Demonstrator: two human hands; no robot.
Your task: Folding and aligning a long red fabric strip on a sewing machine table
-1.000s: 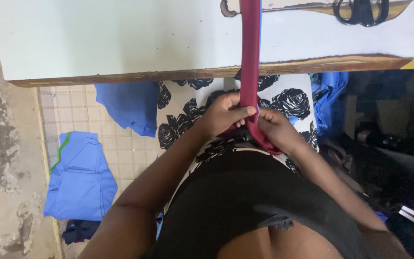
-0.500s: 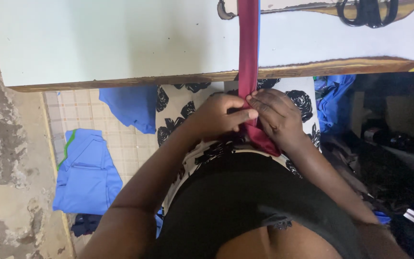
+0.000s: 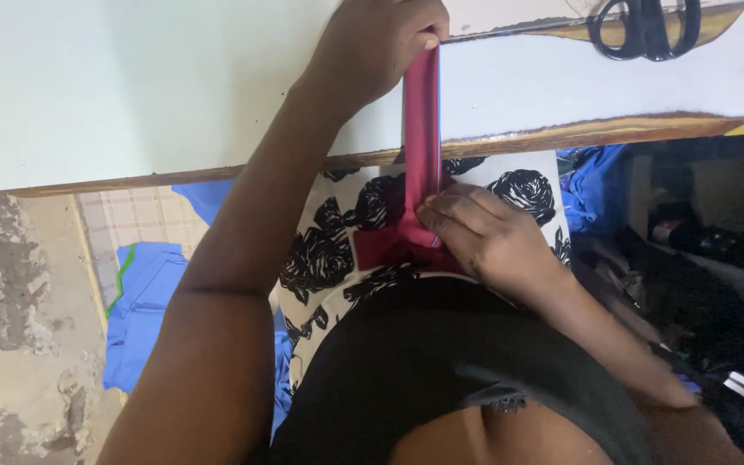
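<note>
A long maroon fabric strip (image 3: 422, 129) runs from the pale table top (image 3: 131, 86) down over its edge onto my lap. My left hand (image 3: 381, 47) is up on the table, fingers pinched on the strip near its upper part. My right hand (image 3: 484, 237) rests on my lap and presses the strip's lower, wider end (image 3: 385, 245) against the black-and-white flowered cloth (image 3: 337, 250) over my legs.
Black scissors (image 3: 643, 26) lie on the table at the top right. Blue garments (image 3: 144, 301) are heaped on the tiled floor at left, more blue cloth (image 3: 592, 185) at right. A dark cluttered area (image 3: 708, 258) fills the right side under the table.
My left hand has left my lap and slid up the strip onto the table. My right hand stays low on the strip's end.
</note>
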